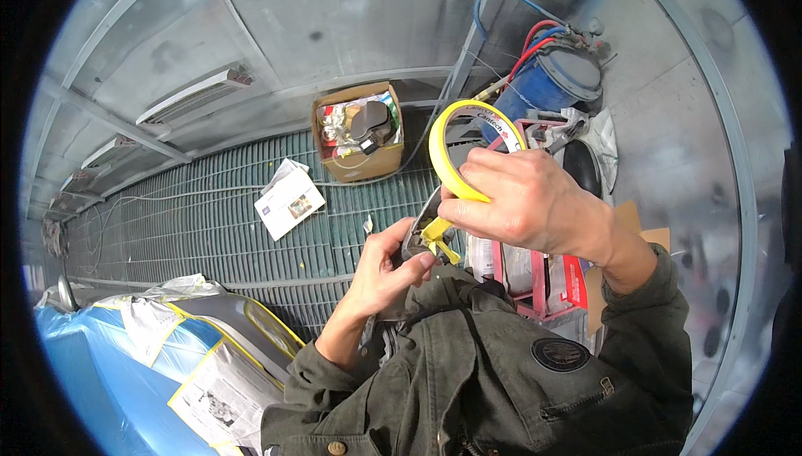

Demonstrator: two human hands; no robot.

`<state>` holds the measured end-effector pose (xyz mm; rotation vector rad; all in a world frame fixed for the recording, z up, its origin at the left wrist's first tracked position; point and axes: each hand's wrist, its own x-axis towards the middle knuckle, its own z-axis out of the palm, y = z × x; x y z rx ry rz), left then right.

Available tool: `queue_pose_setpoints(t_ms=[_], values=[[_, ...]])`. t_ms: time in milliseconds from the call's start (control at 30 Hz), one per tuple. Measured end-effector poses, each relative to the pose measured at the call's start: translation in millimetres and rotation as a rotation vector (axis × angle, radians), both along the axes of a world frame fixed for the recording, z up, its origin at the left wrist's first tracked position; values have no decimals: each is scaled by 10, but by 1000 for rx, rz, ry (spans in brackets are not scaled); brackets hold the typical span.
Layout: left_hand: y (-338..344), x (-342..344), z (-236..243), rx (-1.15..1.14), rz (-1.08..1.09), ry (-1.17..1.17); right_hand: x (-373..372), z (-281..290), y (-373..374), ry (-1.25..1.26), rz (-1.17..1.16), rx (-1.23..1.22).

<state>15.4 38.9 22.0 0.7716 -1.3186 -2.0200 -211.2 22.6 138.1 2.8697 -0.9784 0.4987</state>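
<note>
In my right hand (530, 201) is a roll of yellow masking tape (443, 162), pinched by its lower rim with the fingers closed. My left hand (386, 271) grips a small dark curved part (412, 241) in front of my jacket, thumb and fingers pressed at its near end. Short yellow tape pieces (439, 230) stick to this part, with a loose end jutting out beside the left thumb. The roll is just above and right of the part. Much of the part is hidden by my hands, and its kind cannot be made out.
An open cardboard box (368, 168) with mixed items and a paper sheet (288, 205) lie on the floor grating (200, 226). A blue drum (522, 93) with hoses and a pink metal stand (539, 285) are at right. Blue film (92, 381) covers a large taped body at lower left.
</note>
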Motion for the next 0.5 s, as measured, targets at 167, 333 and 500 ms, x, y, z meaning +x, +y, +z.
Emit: queue_pose_setpoints(t_ms=[167,333,500], values=[[26,-23,-37,-12,10,49,63,21,-1,50,46,-4],[49,-26,-44,37,24,3,98,55,7,89,77,9],[79,-17,-29,91,70,13,146,67,18,90,48,26]])
